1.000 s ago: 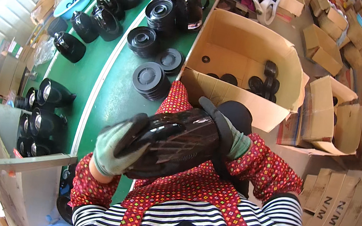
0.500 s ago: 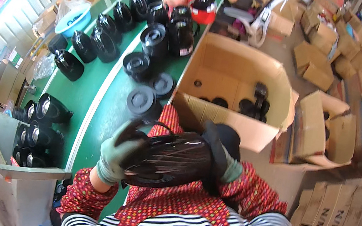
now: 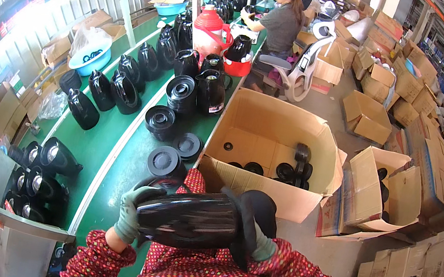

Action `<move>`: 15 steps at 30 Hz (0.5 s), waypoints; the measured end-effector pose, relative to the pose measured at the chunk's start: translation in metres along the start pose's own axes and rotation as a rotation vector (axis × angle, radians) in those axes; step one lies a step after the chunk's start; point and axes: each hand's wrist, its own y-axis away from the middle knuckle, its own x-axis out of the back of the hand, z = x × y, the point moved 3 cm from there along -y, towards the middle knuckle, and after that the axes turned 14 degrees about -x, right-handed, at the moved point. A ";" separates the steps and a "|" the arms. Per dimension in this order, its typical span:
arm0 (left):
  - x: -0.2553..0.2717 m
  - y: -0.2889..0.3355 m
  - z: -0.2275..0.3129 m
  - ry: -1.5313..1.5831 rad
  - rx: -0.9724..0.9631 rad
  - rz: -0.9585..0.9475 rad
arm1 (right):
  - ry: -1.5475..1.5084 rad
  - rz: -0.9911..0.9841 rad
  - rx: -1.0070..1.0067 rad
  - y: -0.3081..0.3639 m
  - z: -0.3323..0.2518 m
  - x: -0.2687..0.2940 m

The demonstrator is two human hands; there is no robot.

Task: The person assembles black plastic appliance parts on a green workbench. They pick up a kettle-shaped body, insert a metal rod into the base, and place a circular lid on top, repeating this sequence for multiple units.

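Observation:
A glossy black thermos jug (image 3: 187,218) lies on its side across my lap, held between both hands. My left hand (image 3: 131,214), in a pale green glove, is wrapped round its left end near the handle side. At the other end my right hand (image 3: 255,233), in a glove with a dark palm, grips the jug's wider rim; its fingers are partly hidden behind the black part there. Just beyond the jug, round black lids (image 3: 163,161) rest on the green worktable (image 3: 103,206).
More black jugs (image 3: 125,92) stand along the table, beside stacked black lids (image 3: 159,121) and a red jug (image 3: 210,29). A large cardboard box (image 3: 260,190) holding black round parts is at the right. Farther off, a person (image 3: 282,24) sits at the table near a grey chair (image 3: 303,64).
My view has tilted up, so the co-worker and far table now show. The jug remains in both hands and appears sharper, its surface less blurred by motion.

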 end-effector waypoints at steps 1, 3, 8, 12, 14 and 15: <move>-0.001 0.017 -0.022 0.437 0.260 0.098 | 0.315 -0.037 0.317 0.002 -0.014 -0.008; -0.007 0.054 -0.067 0.739 0.346 -0.049 | 0.927 -0.112 0.951 0.021 -0.042 -0.044; -0.060 -0.002 -0.018 0.410 0.101 -0.138 | 1.125 -0.184 1.016 0.026 -0.064 -0.052; -0.007 0.033 -0.057 0.621 0.229 0.149 | 0.299 -0.092 0.524 0.002 -0.032 -0.036; 0.006 0.034 -0.048 0.341 0.136 0.228 | 0.152 -0.049 0.411 -0.008 -0.017 -0.031; 0.009 0.023 -0.037 0.115 0.060 0.223 | 0.082 -0.018 0.356 -0.011 -0.011 -0.026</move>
